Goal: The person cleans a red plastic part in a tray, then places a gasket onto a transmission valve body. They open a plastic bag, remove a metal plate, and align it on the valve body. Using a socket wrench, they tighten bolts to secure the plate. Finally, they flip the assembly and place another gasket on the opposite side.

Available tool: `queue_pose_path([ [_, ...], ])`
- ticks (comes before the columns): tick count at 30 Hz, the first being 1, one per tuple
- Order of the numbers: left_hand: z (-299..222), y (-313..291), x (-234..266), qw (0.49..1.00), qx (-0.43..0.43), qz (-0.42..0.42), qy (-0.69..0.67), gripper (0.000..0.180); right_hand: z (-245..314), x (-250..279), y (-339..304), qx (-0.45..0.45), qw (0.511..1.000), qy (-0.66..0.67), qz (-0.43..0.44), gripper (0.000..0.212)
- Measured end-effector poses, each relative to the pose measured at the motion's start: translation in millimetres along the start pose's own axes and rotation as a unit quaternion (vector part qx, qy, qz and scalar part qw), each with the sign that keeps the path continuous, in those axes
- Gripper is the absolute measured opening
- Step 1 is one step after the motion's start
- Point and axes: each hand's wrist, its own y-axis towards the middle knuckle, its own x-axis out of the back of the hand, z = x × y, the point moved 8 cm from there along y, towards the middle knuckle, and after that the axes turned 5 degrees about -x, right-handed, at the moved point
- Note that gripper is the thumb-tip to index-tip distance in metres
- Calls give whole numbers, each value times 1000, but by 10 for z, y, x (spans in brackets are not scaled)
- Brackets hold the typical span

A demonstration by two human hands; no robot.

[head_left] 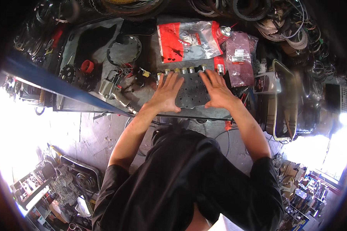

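On the workbench in front of me lies a flat grey metal plate (192, 91) with many small holes, probably on a valve body. Along its far edge stands a row of several silver, yellowish-topped cylinders (184, 71). My left hand (165, 93) rests over the plate's left side, fingers stretched and spread. My right hand (219, 94) lies over the right side in the same way, thumb near the front edge. Both hands are open, palms down, with nothing gripped. They cover the plate's left and right borders.
Beyond the plate lie a red-and-clear plastic bag (189, 40), a spray can (223, 33) and a pink plastic packet (240, 63). To the left are a pistol-shaped tool (112, 87), a red ring (87, 66) and a large thin ring (110, 54). A rimmed tray (274, 104) stands right.
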Motion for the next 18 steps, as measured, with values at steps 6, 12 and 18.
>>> queue_pose_path([
  [6, -38, 3, 28, 1000, -19, -2, 24, 132, 259, -181, 249, 152, 982, -85, 71, 143],
  [12, 13, -62, 98, 999, -13, -44, 1, 139, 360, -164, 212, 205, 977, -59, 23, 139],
  [18, 384, -435, 71, 978, 87, -59, -182, 148, 335, -169, 235, 208, 977, -39, 29, 136],
])
